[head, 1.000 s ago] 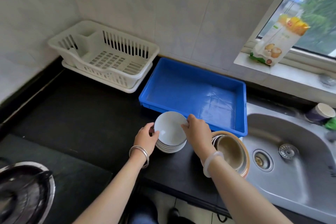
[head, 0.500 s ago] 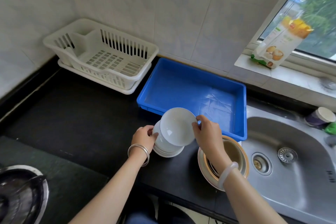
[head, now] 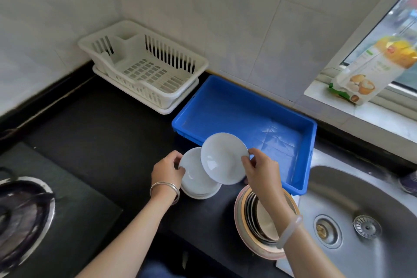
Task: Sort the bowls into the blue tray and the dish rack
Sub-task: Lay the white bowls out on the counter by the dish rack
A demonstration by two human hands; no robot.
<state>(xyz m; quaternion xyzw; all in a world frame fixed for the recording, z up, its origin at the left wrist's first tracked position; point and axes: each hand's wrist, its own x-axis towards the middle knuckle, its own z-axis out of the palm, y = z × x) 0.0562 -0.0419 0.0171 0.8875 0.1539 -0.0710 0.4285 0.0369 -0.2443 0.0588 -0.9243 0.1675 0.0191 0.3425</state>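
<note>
My right hand point(head: 261, 171) pinches the rim of a white bowl point(head: 223, 158), held tilted above the counter at the front edge of the blue tray point(head: 225, 106). My left hand point(head: 168, 170) grips the left side of the stack of white bowls point(head: 196, 181) on the black counter. The blue tray holds nothing. A white dish rack point(head: 144, 70), with nothing in it, stands at the back left by the wall. A second stack of tan and pink-rimmed bowls point(head: 259, 221) sits under my right forearm.
A steel sink point(head: 361, 210) lies to the right of the tray. A gas burner with a dark pot support point(head: 20, 214) is at the left front. A food packet point(head: 374, 70) leans on the window sill. Tiled walls close the back.
My right hand has lifted the top white bowl off the stack and raised it toward the blue tray. My left hand has stayed on the stack.
</note>
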